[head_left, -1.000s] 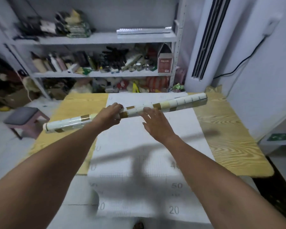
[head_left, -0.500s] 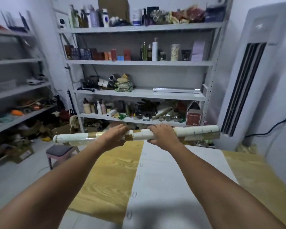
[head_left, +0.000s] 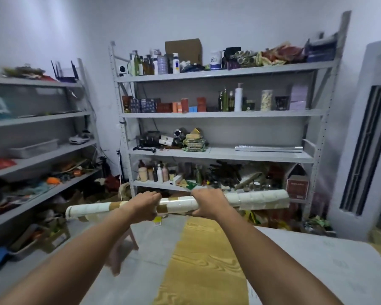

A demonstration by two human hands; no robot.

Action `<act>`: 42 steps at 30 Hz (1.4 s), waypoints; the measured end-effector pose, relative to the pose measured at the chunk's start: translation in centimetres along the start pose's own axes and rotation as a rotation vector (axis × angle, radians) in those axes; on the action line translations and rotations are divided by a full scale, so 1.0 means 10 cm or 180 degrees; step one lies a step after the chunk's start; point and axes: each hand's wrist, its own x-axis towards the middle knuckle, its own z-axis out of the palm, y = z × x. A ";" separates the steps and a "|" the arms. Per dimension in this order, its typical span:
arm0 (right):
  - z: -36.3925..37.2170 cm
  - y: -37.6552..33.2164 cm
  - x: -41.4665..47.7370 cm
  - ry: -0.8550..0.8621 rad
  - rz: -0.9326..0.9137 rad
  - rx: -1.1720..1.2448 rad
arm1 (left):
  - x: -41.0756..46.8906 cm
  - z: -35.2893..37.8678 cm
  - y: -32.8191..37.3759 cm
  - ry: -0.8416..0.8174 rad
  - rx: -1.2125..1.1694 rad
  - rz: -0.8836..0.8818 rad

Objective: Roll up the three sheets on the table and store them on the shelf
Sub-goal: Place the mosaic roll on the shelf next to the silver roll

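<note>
Two hands carry the rolled sheet (head_left: 257, 198): my left hand (head_left: 144, 204) and right hand (head_left: 209, 203) wrap it near mid-length, fingers curled over the top. The roll is airborne beyond the far edge of the table (head_left: 202, 260), where a flat sheet (head_left: 317, 249) lies. Its long axis runs left to right, roughly parallel to the boards of the shelf (head_left: 220, 155) ahead. The board bearing a silver roll (head_left: 268, 148) sits above and beyond the grip. I judge that the next move is to lift and push forward with the axis kept parallel. Neither hand is clearly nearer.
</note>
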 end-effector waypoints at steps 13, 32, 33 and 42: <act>-0.16 -0.05 1.78 0.0038 0.0088 -0.0218 | 1.08 -0.26 -1.60 0.0483 -0.0968 0.0330; 0.24 0.69 3.83 0.0138 0.1157 -0.0513 | 3.69 -0.46 -2.90 0.0399 -0.1271 0.1338; 0.29 0.72 3.92 0.0102 0.1251 -0.0526 | 3.85 -0.43 -2.95 0.0413 -0.1281 0.1435; 0.69 0.73 4.67 -0.0053 0.1863 -0.0537 | 4.94 -0.15 -3.49 0.0296 -0.1169 0.2048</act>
